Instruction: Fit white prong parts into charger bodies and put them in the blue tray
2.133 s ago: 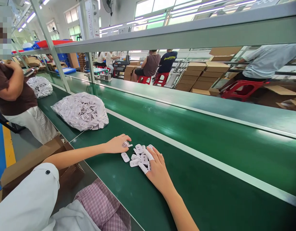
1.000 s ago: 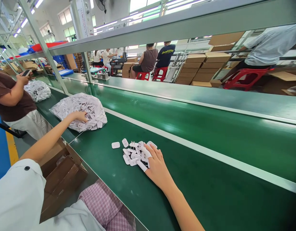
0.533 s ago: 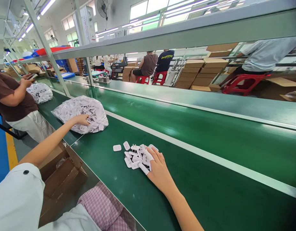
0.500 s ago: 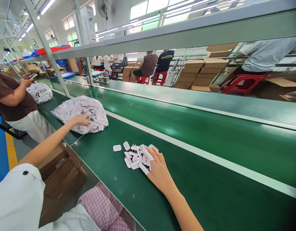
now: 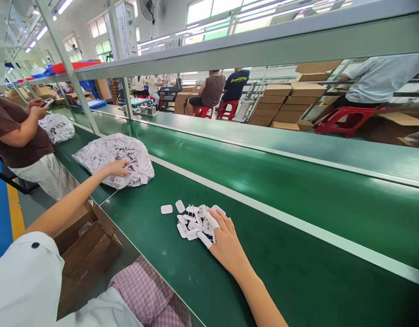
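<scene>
My left hand (image 5: 117,169) lies on a bulging transparent plastic bag (image 5: 103,156) full of small white plastic plug pieces, its fingertips among the folds at the bag's top. On the green conveyor belt (image 5: 281,268), my right hand (image 5: 228,240) rests on a loose pile of white plug pieces (image 5: 192,225), with fingers spread and a few pieces lodged between them. One flat white piece (image 5: 166,209) lies alone to the left of the pile. My wrists are bare, and the hand covers part of the pile.
An open cardboard box (image 5: 87,250) stands below the belt's near edge. A co-worker in a brown shirt (image 5: 20,131) holds a phone beside a second bag (image 5: 57,128). Stacked cartons (image 5: 284,104) and seated co-workers lie beyond the belt's far rail.
My left hand has shifted slightly further onto the bag, and the bag has settled a little. My right hand stays on the pile. The view has tilted slightly.
</scene>
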### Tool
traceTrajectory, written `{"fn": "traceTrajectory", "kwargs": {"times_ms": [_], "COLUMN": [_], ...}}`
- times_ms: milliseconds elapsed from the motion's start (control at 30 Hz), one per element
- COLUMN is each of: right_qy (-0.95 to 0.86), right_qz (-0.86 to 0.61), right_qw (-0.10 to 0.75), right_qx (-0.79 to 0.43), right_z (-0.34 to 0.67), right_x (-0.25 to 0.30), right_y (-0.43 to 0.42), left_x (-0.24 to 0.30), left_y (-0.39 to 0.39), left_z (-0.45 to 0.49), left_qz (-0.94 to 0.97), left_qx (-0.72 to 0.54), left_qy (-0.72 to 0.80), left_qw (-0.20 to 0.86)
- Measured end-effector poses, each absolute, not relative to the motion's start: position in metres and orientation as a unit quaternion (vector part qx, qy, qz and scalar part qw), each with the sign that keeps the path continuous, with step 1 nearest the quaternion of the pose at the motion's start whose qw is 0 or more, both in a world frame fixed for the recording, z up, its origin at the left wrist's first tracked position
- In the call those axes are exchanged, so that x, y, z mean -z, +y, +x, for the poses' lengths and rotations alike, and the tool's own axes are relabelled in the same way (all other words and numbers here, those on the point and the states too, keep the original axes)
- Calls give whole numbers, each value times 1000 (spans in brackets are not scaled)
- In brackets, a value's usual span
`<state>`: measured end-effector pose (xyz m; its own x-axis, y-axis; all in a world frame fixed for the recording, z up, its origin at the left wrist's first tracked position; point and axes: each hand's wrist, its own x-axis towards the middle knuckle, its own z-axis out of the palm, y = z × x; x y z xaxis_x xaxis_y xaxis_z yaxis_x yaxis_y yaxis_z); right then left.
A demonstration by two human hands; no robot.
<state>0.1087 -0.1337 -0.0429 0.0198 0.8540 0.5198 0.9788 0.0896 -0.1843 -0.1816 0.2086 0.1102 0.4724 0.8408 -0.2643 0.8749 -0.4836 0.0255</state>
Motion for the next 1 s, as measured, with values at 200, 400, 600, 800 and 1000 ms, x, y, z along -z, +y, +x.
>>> {"fn": "traceTrajectory", "kwargs": {"times_ms": [200,400,600,800,1000], "right_qy": [-691,-688,-689,-689,-687], "right_qz": [-662,-662,-661,-664,-672], "right_qw": [263,276,277,268,253], "right_qx": [120,110,104,110,112], "right_z": [109,109,110,109,109], "right_x": [43,46,45,45,44], "right_y": [-134,-134,-134,-134,-134], "left_x": [-113,-114,-113,-110,-106], "left_y": [208,217,222,221,222], "left_z": [-176,-177,-169,-176,-183], "left_qz": [838,843,841,844,842], "left_qx": [144,157,188,153,96], "left_qy": [515,500,494,501,508], "left_qw": [108,122,115,120,156]}}
